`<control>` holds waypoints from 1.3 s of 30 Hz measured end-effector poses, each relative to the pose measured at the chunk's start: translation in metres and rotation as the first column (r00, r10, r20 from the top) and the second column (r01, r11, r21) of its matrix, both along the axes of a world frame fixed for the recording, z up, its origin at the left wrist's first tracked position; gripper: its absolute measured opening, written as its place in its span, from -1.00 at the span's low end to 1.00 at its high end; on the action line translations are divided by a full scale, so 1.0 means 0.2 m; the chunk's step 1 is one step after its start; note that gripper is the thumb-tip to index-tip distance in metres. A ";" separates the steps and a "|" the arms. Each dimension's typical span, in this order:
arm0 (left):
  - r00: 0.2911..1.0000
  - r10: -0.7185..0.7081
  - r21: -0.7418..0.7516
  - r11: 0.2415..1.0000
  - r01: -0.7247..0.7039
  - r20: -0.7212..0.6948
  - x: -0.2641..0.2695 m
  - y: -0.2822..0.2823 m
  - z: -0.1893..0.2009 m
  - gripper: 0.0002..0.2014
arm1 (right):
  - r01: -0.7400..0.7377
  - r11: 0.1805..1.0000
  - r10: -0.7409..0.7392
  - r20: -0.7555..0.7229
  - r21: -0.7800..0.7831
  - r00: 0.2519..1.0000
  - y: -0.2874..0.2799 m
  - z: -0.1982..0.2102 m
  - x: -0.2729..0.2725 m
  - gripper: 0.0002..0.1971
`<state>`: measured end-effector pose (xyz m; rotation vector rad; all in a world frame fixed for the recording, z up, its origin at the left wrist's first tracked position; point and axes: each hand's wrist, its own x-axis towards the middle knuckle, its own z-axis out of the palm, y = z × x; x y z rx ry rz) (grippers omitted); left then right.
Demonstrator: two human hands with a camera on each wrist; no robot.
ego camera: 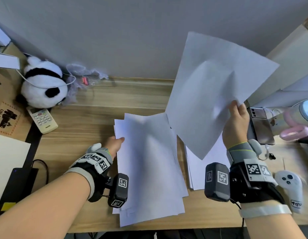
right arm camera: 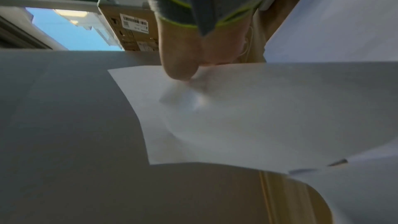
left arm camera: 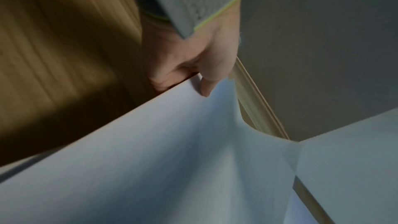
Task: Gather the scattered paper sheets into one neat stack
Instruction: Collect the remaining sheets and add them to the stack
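Note:
A loose bundle of white paper sheets (ego camera: 148,163) lies fanned over the middle of the wooden desk (ego camera: 84,135). My left hand (ego camera: 116,144) pinches its left edge, thumb on top, which the left wrist view shows at the sheet edge (left arm camera: 193,125) under my left hand (left arm camera: 193,74). My right hand (ego camera: 236,116) holds a separate white sheet (ego camera: 212,90) lifted in the air above the desk's right side, gripped at its right edge; in the right wrist view my right hand (right arm camera: 183,67) pinches that sheet (right arm camera: 247,117). More sheets (ego camera: 198,169) lie flat beneath it.
A plush panda (ego camera: 44,83) and a remote control (ego camera: 42,120) sit at the left, beside a cardboard box (ego camera: 4,107). A phone (ego camera: 261,125), a pink-handled cup (ego camera: 291,121) and a white controller (ego camera: 289,185) crowd the right edge. A grey wall (ego camera: 132,31) stands behind.

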<state>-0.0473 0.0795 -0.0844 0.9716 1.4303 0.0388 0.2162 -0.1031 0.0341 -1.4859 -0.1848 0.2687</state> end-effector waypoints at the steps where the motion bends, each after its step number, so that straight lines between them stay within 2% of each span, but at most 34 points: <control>1: 1.000 0.013 -0.026 1.000 -0.013 0.002 -0.01 0.00 -0.03 -0.60 | -0.019 1.000 0.019 -0.016 0.008 1.000 0.00 0.01 0.00 -0.72; 3: 0.999 0.031 -0.055 0.998 -0.032 -0.016 -0.04 0.04 -0.18 -0.55 | -0.087 0.996 0.088 -0.077 0.004 0.993 0.00 0.00 -0.01 -0.77; 4: 0.999 0.029 -0.072 0.997 -0.031 -0.028 -0.05 0.04 -0.17 -0.53 | -0.124 0.992 0.124 -0.123 0.006 0.985 0.00 -0.02 -0.02 -0.79; 6: 0.999 0.015 -0.105 0.994 -0.020 -0.052 -0.05 0.01 -0.08 -0.60 | -0.153 0.988 0.151 -0.196 0.003 0.969 -0.01 -0.06 -0.05 -0.78; 8: 0.999 -0.015 -0.119 0.993 0.009 -0.046 -0.05 -0.01 0.00 -0.82 | -0.159 0.987 0.151 -0.231 -0.014 0.961 -0.02 -0.10 -0.07 -0.74; 9: 0.998 -0.035 -0.128 0.991 0.028 -0.053 -0.06 -0.02 0.02 -0.87 | -0.179 0.983 0.164 -0.246 -0.036 0.955 -0.02 -0.12 -0.09 -0.74; 11: 0.996 -0.059 -0.125 0.991 0.050 -0.073 -0.07 -0.02 0.02 -0.84 | -0.239 0.969 0.211 -0.281 -0.069 0.936 -0.03 -0.15 -0.12 -0.76; 14: 0.999 -0.001 -0.121 0.993 -0.005 -0.053 -0.07 -0.02 0.04 -0.85 | -0.289 0.957 0.265 -0.326 -0.026 0.907 -0.04 -0.19 -0.14 -0.75; 15: 0.999 0.016 -0.120 0.993 -0.021 -0.047 -0.06 -0.02 0.04 -0.84 | -0.315 0.945 0.275 -0.308 -0.089 0.911 -0.03 -0.21 -0.16 -0.74; 18: 0.995 0.101 -0.126 0.987 -0.097 0.022 -0.06 -0.02 0.05 -0.67 | -0.425 0.824 0.360 -0.233 -0.376 0.904 -0.02 -0.29 -0.23 -0.69; 22: 0.990 0.112 -0.171 0.981 -0.097 0.082 -0.07 -0.04 0.03 -0.32 | -0.508 0.640 0.455 -0.249 -0.576 0.855 -0.03 -0.51 -0.33 -0.73; 26: 0.991 0.048 -0.234 0.972 -0.017 0.128 -0.09 -0.07 0.02 -0.28 | -0.481 0.581 0.408 -0.277 -0.657 0.870 -0.04 -0.64 -0.41 -0.82; 28: 0.984 0.013 -0.251 0.967 0.033 0.178 -0.11 -0.09 0.01 -0.39 | -0.495 0.559 0.411 -0.297 -0.665 0.862 -0.03 -0.66 -0.44 -0.89; 29: 0.980 0.004 -0.251 0.967 0.046 0.197 -0.11 -0.10 0.01 -0.50 | -0.510 0.556 0.417 -0.311 -0.656 0.854 -0.03 -0.66 -0.45 -0.96; 30: 0.980 -0.011 -0.245 0.968 0.061 0.200 -0.10 -0.11 0.02 -0.58 | -0.527 0.563 0.423 -0.326 -0.636 0.845 -0.03 -0.65 -0.46 -0.92; 32: 0.988 -0.073 -0.192 0.976 0.099 0.139 -0.09 -0.15 0.03 -0.59 | -0.558 0.591 0.426 -0.362 -0.583 0.829 -0.03 -0.65 -0.46 -0.77; 36: 0.993 -0.106 -0.109 0.988 0.111 0.056 -0.06 -0.14 0.05 -0.59 | -0.413 0.714 0.277 -0.314 -0.565 0.908 -0.04 -0.63 -0.44 -0.68; 39: 0.990 -0.091 -0.070 0.993 0.098 0.104 -0.02 -0.08 0.11 -0.60 | -0.364 0.736 0.253 -0.267 -0.571 0.930 -0.04 -0.61 -0.40 -0.63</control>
